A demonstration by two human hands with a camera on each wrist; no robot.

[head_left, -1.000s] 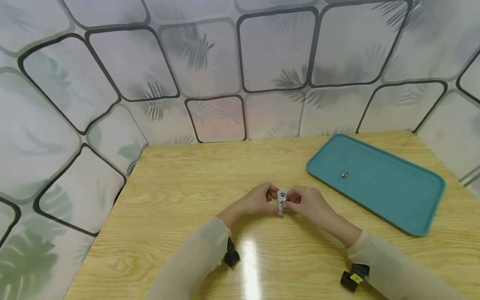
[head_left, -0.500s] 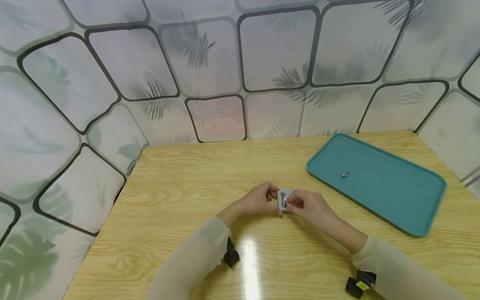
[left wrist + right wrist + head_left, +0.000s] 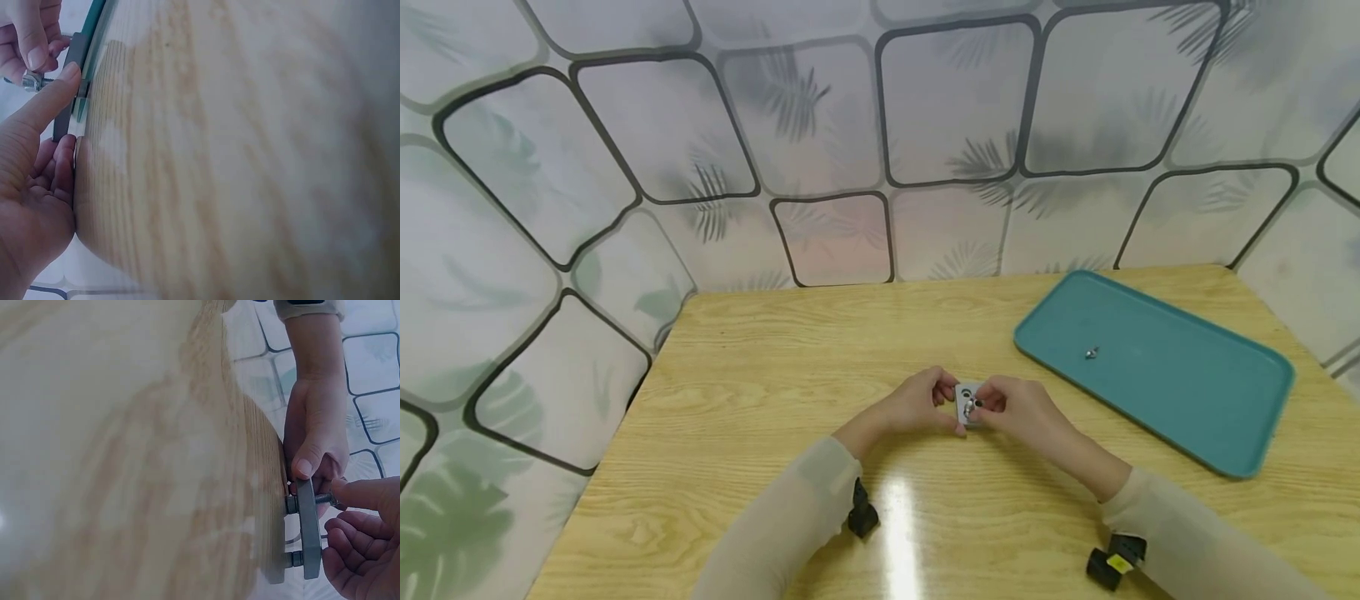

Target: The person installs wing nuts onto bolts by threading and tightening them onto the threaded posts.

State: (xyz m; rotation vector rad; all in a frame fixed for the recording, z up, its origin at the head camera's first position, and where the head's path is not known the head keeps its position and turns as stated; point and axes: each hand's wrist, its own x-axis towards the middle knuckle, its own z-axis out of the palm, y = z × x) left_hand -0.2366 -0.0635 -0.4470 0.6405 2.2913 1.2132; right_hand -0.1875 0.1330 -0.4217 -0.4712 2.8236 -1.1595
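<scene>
My left hand [image 3: 917, 404] holds a small grey metal plate [image 3: 960, 402] by its edge, with the thumb on the near side. The plate has round holes in its top. In the right wrist view a threaded bolt [image 3: 324, 498] sticks up through the plate [image 3: 309, 534], and two bolt heads [image 3: 293, 559] show beneath it. My right hand [image 3: 1026, 408] pinches a small shiny nut [image 3: 31, 80] at the bolt's upper end between thumb and forefinger. The fingers partly hide the nut's shape.
A teal tray [image 3: 1180, 375] lies at an angle on the right of the wooden table [image 3: 790, 358]. One small shiny metal piece [image 3: 1091, 353] rests on it, too small to tell its kind. A patterned curtain [image 3: 827, 150] hangs behind the table.
My right fingers have shifted and turned slightly at the nut, and the right wrist has moved a little. My left hand and the plate stay nearly in place.
</scene>
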